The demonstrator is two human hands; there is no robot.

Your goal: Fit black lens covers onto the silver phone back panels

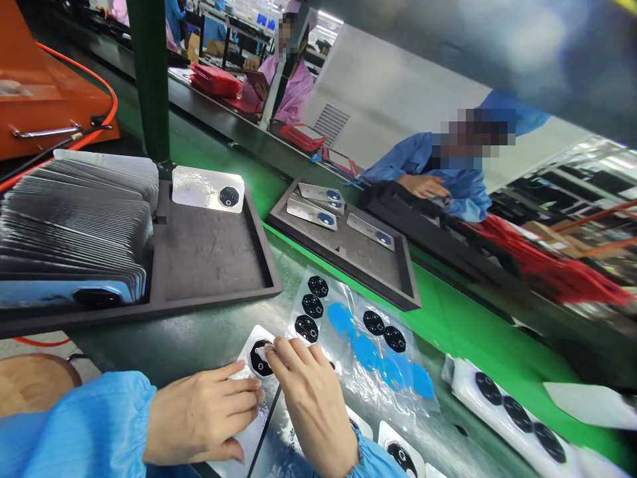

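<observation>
A silvery phone back panel [239, 458] with a black camera ring [259, 358] lies on the bench in front of me. My left hand [206, 415] rests over the panel, palm down, fingers stretched out and slightly apart, the fingertips left of and below the ring. My right hand [313, 401] is at the ring's right edge, its fingers pinched together around a small whitish piece that I cannot make out. Just beyond lies a clear sheet [323, 338] with black octagonal stickers [312, 306] and blue round films [365, 350]. More panels [401, 455] lie at the lower right.
A dark tray [213, 265] at the left holds many upright panels [74, 219] and one flat panel [208, 188]. Another tray [363, 255] stands on the green belt [448, 318]. White-wrapped sticker sheets [517, 411] lie right. A green post [150, 79] rises behind. People work opposite.
</observation>
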